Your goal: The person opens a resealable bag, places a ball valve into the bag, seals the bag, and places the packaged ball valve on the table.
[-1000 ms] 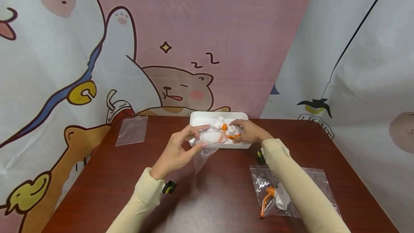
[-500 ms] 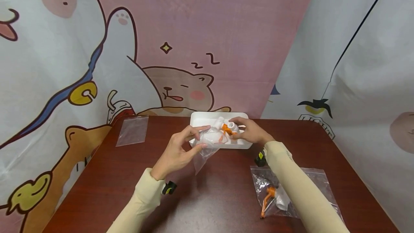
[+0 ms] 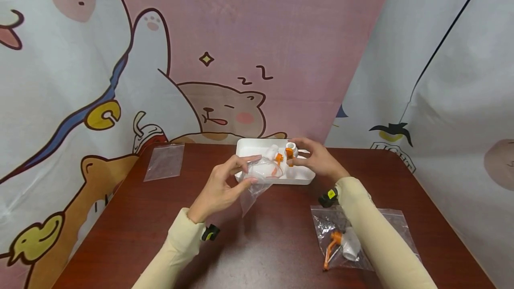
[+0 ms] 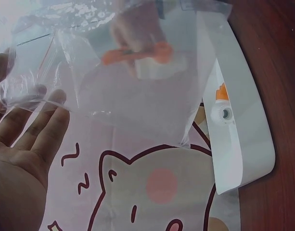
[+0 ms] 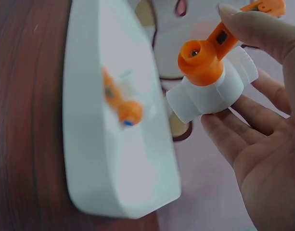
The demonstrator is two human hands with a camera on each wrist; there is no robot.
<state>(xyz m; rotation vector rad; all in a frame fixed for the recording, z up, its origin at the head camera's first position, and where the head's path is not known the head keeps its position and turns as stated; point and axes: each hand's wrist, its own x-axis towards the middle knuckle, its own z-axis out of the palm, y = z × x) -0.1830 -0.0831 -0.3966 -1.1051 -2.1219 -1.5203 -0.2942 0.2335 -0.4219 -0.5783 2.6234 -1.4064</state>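
Note:
My right hand [image 3: 319, 160] grips a white ball valve [image 5: 205, 96] with an orange lever handle, thumb on the lever and fingers around the white body. It holds the valve above the right part of the white tray [image 3: 246, 146]. My left hand [image 3: 217, 193] pinches a clear plastic bag [image 4: 137, 103] between thumb and fingers, in front of the tray's left part. Another ball valve [image 5: 130, 111], blurred in the right wrist view, lies in the tray. The bag partly covers the tray in the head view.
A clear zip bag [image 3: 385, 224] with a white and orange valve [image 3: 350, 245] in it lies under my right forearm. Another flat clear bag [image 3: 164, 163] lies at the table's back left. A printed cloth [image 3: 301, 57] hangs behind the table.
My right hand has lifted the ball valve up from the tray, moved slightly right and turned the valve. The left hand and its bag have stayed almost still.

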